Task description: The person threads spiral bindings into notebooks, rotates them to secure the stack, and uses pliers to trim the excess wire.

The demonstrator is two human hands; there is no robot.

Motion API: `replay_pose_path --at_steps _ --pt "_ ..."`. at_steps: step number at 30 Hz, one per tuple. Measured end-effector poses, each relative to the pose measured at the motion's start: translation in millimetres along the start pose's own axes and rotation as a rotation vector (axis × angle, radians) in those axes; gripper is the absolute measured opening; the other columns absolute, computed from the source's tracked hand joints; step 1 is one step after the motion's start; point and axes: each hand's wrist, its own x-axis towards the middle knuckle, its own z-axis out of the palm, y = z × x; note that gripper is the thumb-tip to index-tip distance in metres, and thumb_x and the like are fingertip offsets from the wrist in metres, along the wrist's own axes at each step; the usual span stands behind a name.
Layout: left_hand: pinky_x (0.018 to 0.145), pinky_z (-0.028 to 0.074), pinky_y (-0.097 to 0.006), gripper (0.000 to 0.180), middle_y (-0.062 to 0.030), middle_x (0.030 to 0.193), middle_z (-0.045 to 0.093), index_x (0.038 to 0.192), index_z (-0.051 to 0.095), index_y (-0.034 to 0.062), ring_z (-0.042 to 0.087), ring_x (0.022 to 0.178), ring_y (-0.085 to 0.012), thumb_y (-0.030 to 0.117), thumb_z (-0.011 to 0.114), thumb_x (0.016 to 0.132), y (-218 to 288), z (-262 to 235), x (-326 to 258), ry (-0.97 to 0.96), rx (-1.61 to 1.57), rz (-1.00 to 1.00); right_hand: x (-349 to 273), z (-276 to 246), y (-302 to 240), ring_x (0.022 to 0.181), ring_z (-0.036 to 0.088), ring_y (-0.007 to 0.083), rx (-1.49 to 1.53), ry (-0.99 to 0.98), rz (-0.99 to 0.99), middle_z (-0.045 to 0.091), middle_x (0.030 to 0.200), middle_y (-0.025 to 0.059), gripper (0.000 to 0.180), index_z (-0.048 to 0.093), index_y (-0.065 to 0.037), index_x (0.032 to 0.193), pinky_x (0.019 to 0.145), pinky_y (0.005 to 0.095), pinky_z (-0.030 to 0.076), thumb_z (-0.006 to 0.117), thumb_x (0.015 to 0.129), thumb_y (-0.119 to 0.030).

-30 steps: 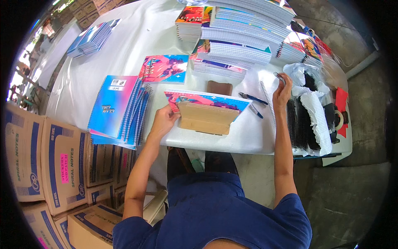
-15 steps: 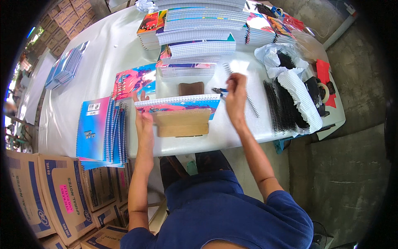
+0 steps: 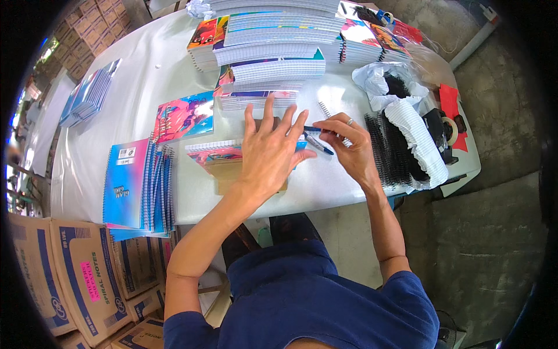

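On the white table (image 3: 131,139), a pink-and-blue notebook (image 3: 214,151) stands behind a cardboard prop (image 3: 225,186), likely light, fairly stiff and slick-covered, best held by its side edges. The left hand (image 3: 267,148), at its left edge half a second earlier, now spreads fingers over it; the right hand (image 3: 353,146) bunches fingers at a dark-handled tool (image 3: 312,128), grip unclear.

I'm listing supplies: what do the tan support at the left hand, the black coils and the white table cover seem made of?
Tan support: probably matte cardboard, being plain and flat-panelled. Black coils: plastic or coated wire, unclear; thin, dark loops. White table cover: likely glossy plastic sheeting, by its glare and creases.
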Motion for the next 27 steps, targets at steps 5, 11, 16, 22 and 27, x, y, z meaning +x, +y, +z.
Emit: replay_pose_path --at_steps 5,11,16,22,27 --pt "0.107 0.025 -0.058 0.056 -0.0022 0.12 0.064 0.127 0.059 0.0156 0.051 0.12 -0.0347 0.04 0.071 0.078 -1.1 7.6 1.4 0.086 -0.023 -0.038 0.1 1.7 -4.8 0.073 0.057 0.0173 0.1 -0.087 0.064 0.065 0.088 0.0058 0.027 0.071 -0.006 0.101 0.064 0.0299 0.046 0.068 0.077 0.007" --pt "0.106 0.03 -0.055 0.053 -0.0031 0.12 0.064 0.128 0.058 0.0183 0.054 0.119 -0.0316 0.04 0.067 0.081 -2.5 1.6 1.5 -0.011 -0.064 -0.02 3.8 -4.8 -0.6 0.072 0.057 0.0182 0.228 -0.215 0.076 0.064 0.087 0.0045 0.023 0.07 -0.005 0.1 0.064 0.0308 0.046 0.067 0.079 0.005" --pt "0.106 0.038 -0.048 0.054 -0.0052 0.125 0.062 0.132 0.054 0.023 0.054 0.12 -0.0329 0.043 0.063 0.083 -0.2 -11.7 0.8 -0.232 -0.151 -0.075 9.2 -17.5 -9.7 0.077 0.06 0.0224 0.104 -0.357 -0.098 0.064 0.088 0.0088 0.024 0.069 -0.005 0.102 0.067 0.0341 0.049 0.066 0.079 0.003" --pt "0.101 0.044 -0.047 0.052 -0.0063 0.125 0.062 0.132 0.054 0.022 0.056 0.118 -0.0333 0.036 0.065 0.083 2.3 -13.9 -2.8 -0.196 -0.174 -0.08 0.5 -21.3 -24.4 0.085 0.062 0.0292 -0.126 -0.392 -0.055 0.061 0.095 0.0149 0.023 0.061 0.0 0.101 0.07 0.0407 0.05 0.066 0.078 -0.001" --pt "0.096 0.047 -0.046 0.052 -0.0061 0.127 0.06 0.132 0.053 0.0194 0.057 0.117 -0.0341 0.032 0.066 0.083 4.6 -10.3 -7.3 -0.159 -0.327 -0.021 -2.4 -17.0 -27.5 0.072 0.062 0.03 -0.384 -0.293 -0.346 0.06 0.077 0.0117 0.018 0.054 -0.002 0.098 0.066 0.0406 0.049 0.063 0.083 -0.006"
